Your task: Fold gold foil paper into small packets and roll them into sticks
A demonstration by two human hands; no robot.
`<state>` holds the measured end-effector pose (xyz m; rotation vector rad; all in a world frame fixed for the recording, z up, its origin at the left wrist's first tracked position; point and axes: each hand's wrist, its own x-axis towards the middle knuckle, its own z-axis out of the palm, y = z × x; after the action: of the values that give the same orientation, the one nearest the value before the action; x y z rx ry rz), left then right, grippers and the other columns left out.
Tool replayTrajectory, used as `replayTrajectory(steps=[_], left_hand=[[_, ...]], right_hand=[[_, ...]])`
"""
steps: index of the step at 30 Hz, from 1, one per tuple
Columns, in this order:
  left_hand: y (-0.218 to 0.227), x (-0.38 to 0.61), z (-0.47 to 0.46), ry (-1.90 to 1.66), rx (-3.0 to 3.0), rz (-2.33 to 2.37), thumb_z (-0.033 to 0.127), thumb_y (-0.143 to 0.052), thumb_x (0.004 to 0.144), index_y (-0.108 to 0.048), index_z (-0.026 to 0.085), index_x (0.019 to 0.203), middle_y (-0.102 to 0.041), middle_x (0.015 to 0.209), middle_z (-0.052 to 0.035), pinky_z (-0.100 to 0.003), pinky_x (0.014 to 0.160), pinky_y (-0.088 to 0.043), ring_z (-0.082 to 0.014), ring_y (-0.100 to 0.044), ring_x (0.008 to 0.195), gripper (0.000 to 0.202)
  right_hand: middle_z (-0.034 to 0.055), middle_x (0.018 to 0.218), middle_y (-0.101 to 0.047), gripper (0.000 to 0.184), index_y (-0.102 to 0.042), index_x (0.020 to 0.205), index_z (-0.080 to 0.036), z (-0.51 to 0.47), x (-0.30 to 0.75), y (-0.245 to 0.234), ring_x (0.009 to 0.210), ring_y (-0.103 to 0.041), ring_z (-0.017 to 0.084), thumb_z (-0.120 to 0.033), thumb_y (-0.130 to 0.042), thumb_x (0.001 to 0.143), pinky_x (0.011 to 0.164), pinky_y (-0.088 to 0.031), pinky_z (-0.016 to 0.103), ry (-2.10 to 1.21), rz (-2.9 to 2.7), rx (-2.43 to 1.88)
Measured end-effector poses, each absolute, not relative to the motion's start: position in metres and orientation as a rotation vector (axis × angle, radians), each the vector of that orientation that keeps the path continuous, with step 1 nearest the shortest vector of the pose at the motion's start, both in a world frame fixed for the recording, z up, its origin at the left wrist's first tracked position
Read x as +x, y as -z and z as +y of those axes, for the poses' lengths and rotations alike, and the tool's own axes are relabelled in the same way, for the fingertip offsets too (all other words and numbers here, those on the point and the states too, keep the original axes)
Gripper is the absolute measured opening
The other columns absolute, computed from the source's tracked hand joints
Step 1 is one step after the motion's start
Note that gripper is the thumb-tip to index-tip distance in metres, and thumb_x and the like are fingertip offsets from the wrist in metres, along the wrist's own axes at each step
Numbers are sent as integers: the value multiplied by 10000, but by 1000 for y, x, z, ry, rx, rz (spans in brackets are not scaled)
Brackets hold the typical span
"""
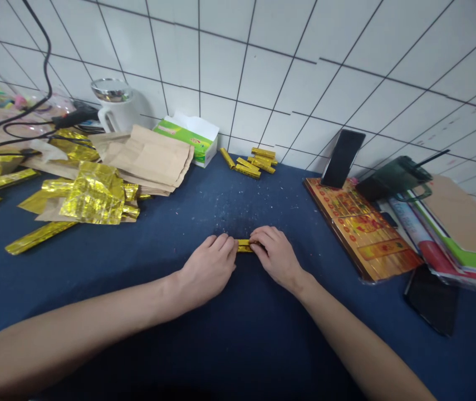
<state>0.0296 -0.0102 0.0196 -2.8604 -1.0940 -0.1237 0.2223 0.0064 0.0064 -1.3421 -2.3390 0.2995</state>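
Note:
A small folded strip of gold foil paper [244, 245] lies across the middle of the dark blue tabletop [171, 356], its ends covered by fingers. My left hand [211, 264] grips its left end, the fingers bent and close together. At the right end, my right hand [276, 255] pinches the strip between thumb and fingers. Only the strip's short middle part shows, with a dark line along it. Farther back, near the wall, sits a small pile of similar folded gold strips [258, 161].
Crumpled gold foil sheets [96, 195] and brown paper [150, 156] lie at left, near a tissue box [191, 139], a white mug [118, 108] and a black cable [48, 50]. At right, a phone [343, 159] leans above an orange-gold box [363, 234], beside a dark green cup [396, 178] and another phone [432, 298].

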Motion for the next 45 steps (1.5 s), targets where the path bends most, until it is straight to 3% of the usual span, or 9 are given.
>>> replayTrajectory(steps=[5,9,21,31,38,45], left_hand=[[-13,30,-21,136,-2878,-1084,592,-451,794,-384,40,1289,-410,1318,-207,-423,986,-286,-314,-347,1230,744],[-8,33,-24,106,-2894,-1034,696,-394,741,-382,25,1298,-290,1401,-200,-446,1047,-208,-310,-244,1299,872],[-4,33,-27,67,-2947,-1108,718,-360,735,-315,-2,1330,-260,1403,-228,-429,1058,-220,-330,-202,1313,935],[-4,34,-27,99,-2960,-1094,700,-350,755,-300,-40,1326,-238,1402,-253,-438,1057,-219,-353,-185,1311,936],[0,33,-27,122,-2950,-1088,713,-341,749,-265,-26,1344,-217,1408,-257,-450,1057,-207,-357,-170,1314,952],[0,34,-28,96,-2936,-1090,717,-341,745,-278,-17,1342,-223,1405,-261,-451,1050,-211,-365,-173,1311,948]], right_hand=[[52,906,-590,106,-549,833,-199,6,222,-8,859,-519,195,-129,-469,834,763,-399,350,-274,-2363,-1345],[50,905,-591,103,-555,832,-194,7,221,-8,861,-512,193,-133,-473,837,769,-401,349,-267,-2382,-1348],[44,996,-608,205,-604,916,-234,6,234,-7,935,-553,186,-129,-441,849,820,-416,386,-442,-2292,-1265],[68,1062,-589,56,-584,744,-215,-1,234,-9,1026,-519,219,-186,-549,776,908,-397,447,-553,-1968,-1458],[72,1243,-522,74,-617,795,-215,-5,239,-8,1194,-413,231,-193,-547,786,989,-320,495,-689,-2043,-1472],[59,1246,-523,36,-570,816,-223,-7,236,-3,1219,-387,212,-216,-542,794,1009,-298,476,-676,-1994,-1490]])
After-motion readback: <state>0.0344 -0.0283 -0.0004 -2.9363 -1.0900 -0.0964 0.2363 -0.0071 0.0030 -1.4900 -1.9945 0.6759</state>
